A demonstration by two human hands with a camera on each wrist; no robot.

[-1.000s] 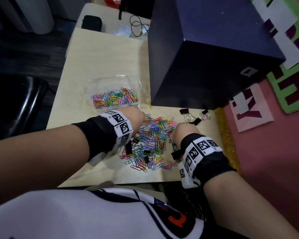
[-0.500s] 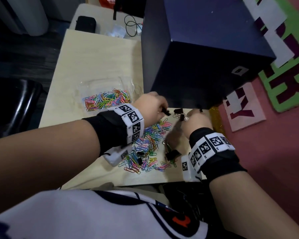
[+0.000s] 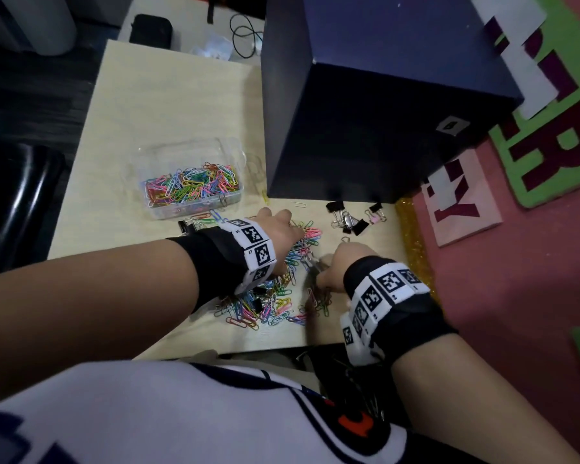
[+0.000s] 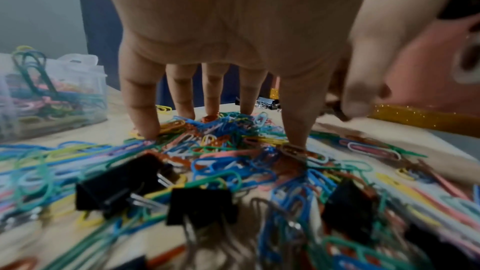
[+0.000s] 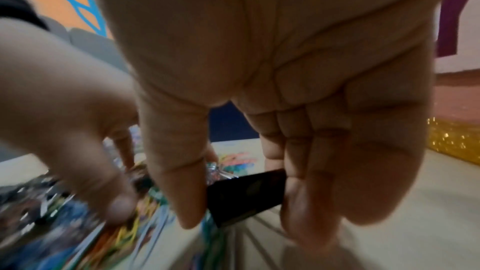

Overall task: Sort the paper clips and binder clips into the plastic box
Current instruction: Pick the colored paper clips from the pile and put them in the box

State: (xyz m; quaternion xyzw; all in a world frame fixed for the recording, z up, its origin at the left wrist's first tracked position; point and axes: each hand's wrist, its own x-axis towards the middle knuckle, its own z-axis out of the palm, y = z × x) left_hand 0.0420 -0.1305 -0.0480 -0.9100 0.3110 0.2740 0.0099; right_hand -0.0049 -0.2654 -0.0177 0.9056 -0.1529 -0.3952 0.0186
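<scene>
From my feed: left hand (image 3: 279,229) is spread, fingertips (image 4: 145,128) pressing down on the paper clip pile (image 3: 275,289) at the table's (image 3: 168,105) near edge. Right hand (image 3: 339,262) is curled round a black binder clip (image 5: 246,192), near-right of the pile. Plastic box (image 3: 188,182) w/ clips sits far-left; more binder clips (image 3: 349,219) far-right by the dark box (image 3: 365,112).

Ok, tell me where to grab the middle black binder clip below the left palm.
Probably pinch the black binder clip by its wire handles, from the wrist side: they stick out that way, while paper clips crowd its body.
</scene>
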